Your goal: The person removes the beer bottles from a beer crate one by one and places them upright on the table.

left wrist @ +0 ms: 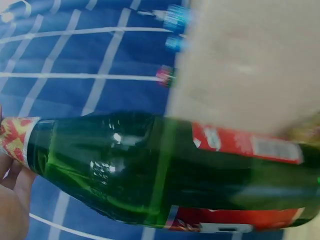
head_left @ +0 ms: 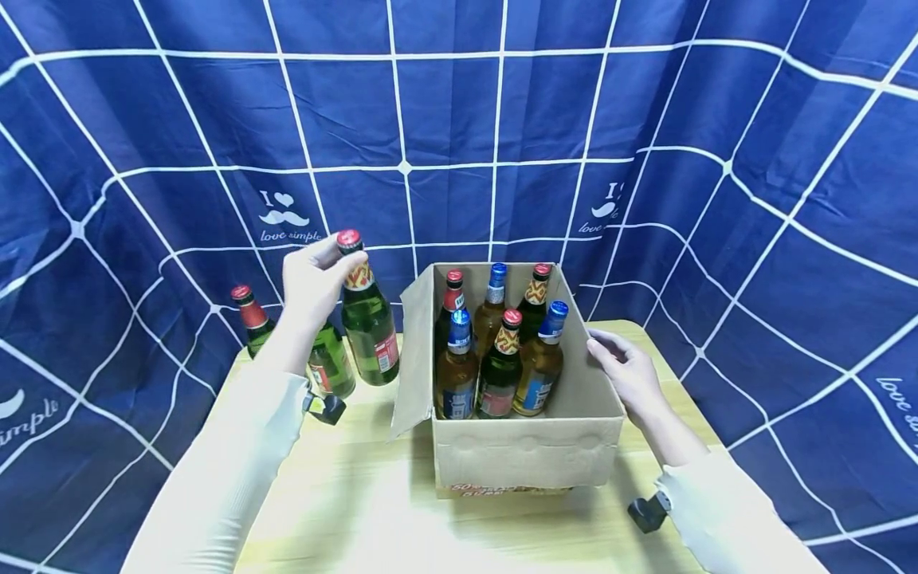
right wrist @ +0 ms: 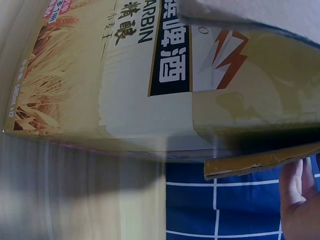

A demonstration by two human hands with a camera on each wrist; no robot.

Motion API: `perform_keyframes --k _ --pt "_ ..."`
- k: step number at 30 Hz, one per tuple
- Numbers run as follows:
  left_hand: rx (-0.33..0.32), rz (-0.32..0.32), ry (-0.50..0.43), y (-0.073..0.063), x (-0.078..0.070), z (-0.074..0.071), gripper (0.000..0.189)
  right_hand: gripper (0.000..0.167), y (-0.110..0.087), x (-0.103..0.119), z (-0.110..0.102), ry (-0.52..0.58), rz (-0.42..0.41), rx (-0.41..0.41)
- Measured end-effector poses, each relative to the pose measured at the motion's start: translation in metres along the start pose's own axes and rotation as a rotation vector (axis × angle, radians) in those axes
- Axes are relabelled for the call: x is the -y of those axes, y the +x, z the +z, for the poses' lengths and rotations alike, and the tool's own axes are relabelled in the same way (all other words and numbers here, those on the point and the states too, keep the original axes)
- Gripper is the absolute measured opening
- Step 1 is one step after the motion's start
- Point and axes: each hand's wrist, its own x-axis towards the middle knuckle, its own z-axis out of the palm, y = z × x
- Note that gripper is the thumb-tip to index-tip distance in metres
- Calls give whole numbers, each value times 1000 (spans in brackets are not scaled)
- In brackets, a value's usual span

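Observation:
My left hand (head_left: 313, 285) grips the neck of a green beer bottle (head_left: 369, 327) with a red cap and a red-and-yellow neck label. The bottle hangs upright, left of an open cardboard box (head_left: 527, 450). In the left wrist view, the green bottle (left wrist: 125, 170) stretches across the picture, its neck at the fingers. My right hand (head_left: 629, 375) is at the box's right rim, fingertips and thumb tip right at the edge. In the right wrist view, that hand (right wrist: 300, 200) lies beside a cardboard flap (right wrist: 260, 162). Several bottles stand in the box, including a blue-capped bottle (head_left: 459, 367).
Two more green bottles, one with a red neck label (head_left: 253, 313) and another (head_left: 331, 359), stand on the left of the wooden table (head_left: 358, 494), partly behind my left arm. The box's left flap (head_left: 416, 359) sticks outward. A blue grid curtain (head_left: 459, 112) surrounds the table.

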Motion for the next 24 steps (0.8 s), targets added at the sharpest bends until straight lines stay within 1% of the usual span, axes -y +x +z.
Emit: perform_keyframes --k 3,6,8,10,12,16,19,24 --pt "-23 -70 62 -5 28 3 37 49 0 0 0 4 -1 2" --pt "-59 -119 106 -9 53 6 39 49 0 0 1 8 -11 4" --pt "-83 -143 130 -12 68 6 41 49 1 -1 1 10 -13 6" --pt "-102 -154 151 -15 79 8 43 47 1 -1 1 12 -13 5" --pt "-112 -156 155 -17 88 10 41 46 1 -2 0 14 -12 5" --pt "-121 -163 110 -18 103 15 37 46 1 0 -1 14 -17 4" --pt "-123 -183 85 -19 111 17 37 47 0 1 -1 17 -17 5" --pt "-127 -219 88 -22 122 20 40 47 0 1 1 29 -19 12"
